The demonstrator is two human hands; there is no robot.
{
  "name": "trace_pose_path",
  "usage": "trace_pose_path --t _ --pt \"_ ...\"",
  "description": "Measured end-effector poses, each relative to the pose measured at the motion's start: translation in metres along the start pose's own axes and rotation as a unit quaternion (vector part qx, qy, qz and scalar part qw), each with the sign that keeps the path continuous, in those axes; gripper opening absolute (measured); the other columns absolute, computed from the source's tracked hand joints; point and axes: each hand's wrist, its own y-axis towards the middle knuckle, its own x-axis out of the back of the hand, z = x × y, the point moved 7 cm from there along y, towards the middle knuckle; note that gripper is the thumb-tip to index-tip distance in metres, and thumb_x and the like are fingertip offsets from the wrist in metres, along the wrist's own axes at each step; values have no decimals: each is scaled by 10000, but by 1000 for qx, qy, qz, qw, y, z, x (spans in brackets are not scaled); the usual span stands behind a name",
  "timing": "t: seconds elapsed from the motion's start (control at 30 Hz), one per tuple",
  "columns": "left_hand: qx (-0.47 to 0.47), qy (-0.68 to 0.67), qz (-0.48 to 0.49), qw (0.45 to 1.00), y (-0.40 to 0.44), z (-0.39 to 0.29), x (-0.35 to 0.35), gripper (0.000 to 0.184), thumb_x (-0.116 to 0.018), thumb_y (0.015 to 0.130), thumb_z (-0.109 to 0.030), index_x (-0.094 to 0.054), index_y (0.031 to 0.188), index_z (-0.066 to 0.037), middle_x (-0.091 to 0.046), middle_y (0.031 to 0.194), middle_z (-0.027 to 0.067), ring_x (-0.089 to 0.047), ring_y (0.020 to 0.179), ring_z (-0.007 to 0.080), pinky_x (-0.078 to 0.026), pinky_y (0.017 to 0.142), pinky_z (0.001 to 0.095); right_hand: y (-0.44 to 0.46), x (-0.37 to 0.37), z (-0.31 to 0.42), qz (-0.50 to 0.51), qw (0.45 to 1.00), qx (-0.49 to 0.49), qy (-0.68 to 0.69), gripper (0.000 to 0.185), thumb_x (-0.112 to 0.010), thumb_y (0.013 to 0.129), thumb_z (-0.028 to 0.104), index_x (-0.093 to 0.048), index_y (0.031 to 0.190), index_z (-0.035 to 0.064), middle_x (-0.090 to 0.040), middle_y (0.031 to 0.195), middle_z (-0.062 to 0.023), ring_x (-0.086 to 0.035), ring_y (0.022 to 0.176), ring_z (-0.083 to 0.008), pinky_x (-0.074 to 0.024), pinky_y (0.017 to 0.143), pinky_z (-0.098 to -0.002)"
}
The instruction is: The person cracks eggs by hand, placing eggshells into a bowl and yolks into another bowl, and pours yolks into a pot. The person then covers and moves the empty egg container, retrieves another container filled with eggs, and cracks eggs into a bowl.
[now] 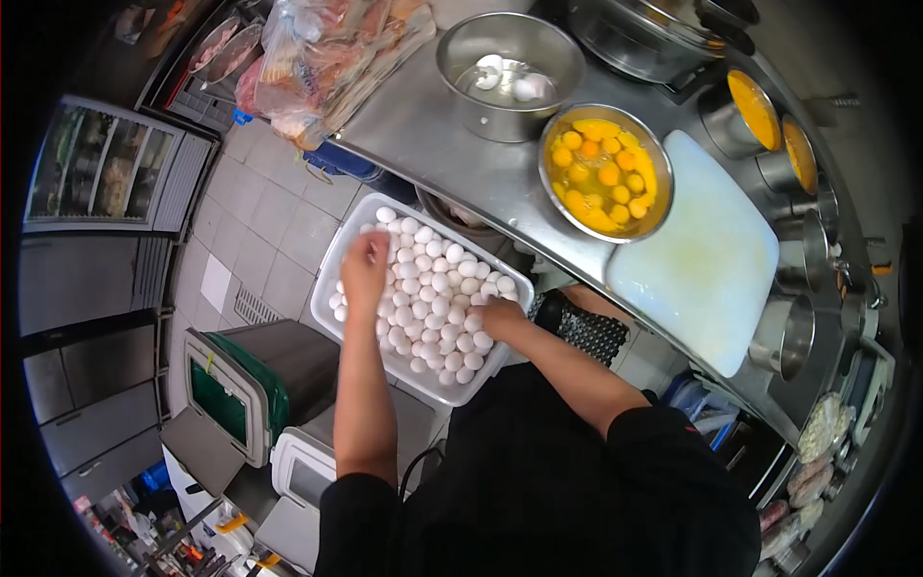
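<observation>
A white plastic tub (328, 313) full of white eggs (423, 310) stands below the edge of the steel counter. My left hand (365, 264) is over the tub's left part, its fingers curled; what they hold, if anything, cannot be made out. At the tub's right side my right hand (500, 319) reaches in among the eggs, its fingertips hidden. On the counter, a steel bowl (655, 144) holds many yolks and egg whites. Behind it, a deeper steel bowl (510, 120) has white eggshells (488, 73) inside.
A white cutting board (692, 260) lies wet on the counter (404, 130). Steel pots (729, 120) line its right side, two with yellow liquid. Plastic bags of meat (317, 58) lie at the back left. Bins (298, 361) stand on the tiled floor (279, 183) at left.
</observation>
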Motion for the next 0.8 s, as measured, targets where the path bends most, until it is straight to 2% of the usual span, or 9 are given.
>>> trace_pose_path --t 0.07,0.13,0.23,0.5,0.6,0.63,0.67,0.77,0.8 --pt "53 59 81 994 -39 73 -44 223 -690 908 -205 -695 1096 -86 -695 891 101 -651 751 169 -510 726 307 14 -52 -34 114 989 -84 -42 417 -577 901 195 -586 1318 184 -547 1311 -134 -623 1097 -312 -512 920 -441" --pt "26 103 129 986 -71 114 -93 308 -705 875 -225 -676 1156 -103 -682 1040 153 -670 797 245 -529 764 373 34 -61 -46 -66 993 -41 -85 475 -591 875 181 -550 1346 140 -570 1248 -139 -645 1028 -295 -532 867 -419" --pt "-39 231 214 948 -87 121 -156 486 -730 828 -282 -592 1263 -113 -578 1229 154 -577 1121 332 -498 880 467 68 -82 -64 -35 987 -59 -146 472 -607 848 166 -542 1308 83 -575 1189 -129 -660 943 -269 -543 805 -387" --pt "3 280 238 930 -74 115 -178 340 -637 822 -178 -583 1147 -94 -579 1122 161 -552 1114 354 -483 894 499 56 -91 -73 -7 974 -134 -182 356 -637 853 235 -594 1172 81 -588 1143 -114 -674 856 -256 -559 700 -384" --pt "144 -32 268 952 -81 142 -166 387 -619 865 -189 -552 1232 -85 -612 1079 161 -616 979 317 -513 806 445 12 -53 -61 -137 987 -84 -24 309 -645 889 269 -603 1153 112 -610 1067 -82 -644 749 -182 -534 596 -325" --pt "220 -183 278 917 -88 140 -172 411 -610 887 -194 -536 1274 -81 -629 1058 161 -648 911 298 -528 761 418 -2 -59 -72 -35 962 -154 223 291 -642 908 275 -601 1153 123 -610 1044 -69 -617 729 -147 -514 579 -291" --pt "276 -307 283 866 -100 123 -169 406 -620 886 -189 -537 1268 -81 -634 1047 157 -650 902 293 -529 755 412 -20 -67 -70 64 864 -202 456 273 -638 927 281 -600 1154 133 -610 1020 -56 -591 709 -112 -495 562 -257" --pt "302 -454 334 768 -131 36 -153 392 -650 882 -174 -541 1247 -82 -650 1015 147 -656 876 280 -532 734 393 -111 7 -48 43 722 -140 677 259 -600 973 266 -584 1190 125 -604 1001 -40 -565 740 -89 -475 580 -229" --pt "287 -455 358 763 -140 5 -153 388 -660 881 -168 -543 1241 -82 -655 1004 144 -658 867 275 -533 727 387 -138 22 -60 -1 738 -145 659 299 -591 974 239 -563 1246 118 -608 1019 -46 -579 753 -95 -485 588 -236"
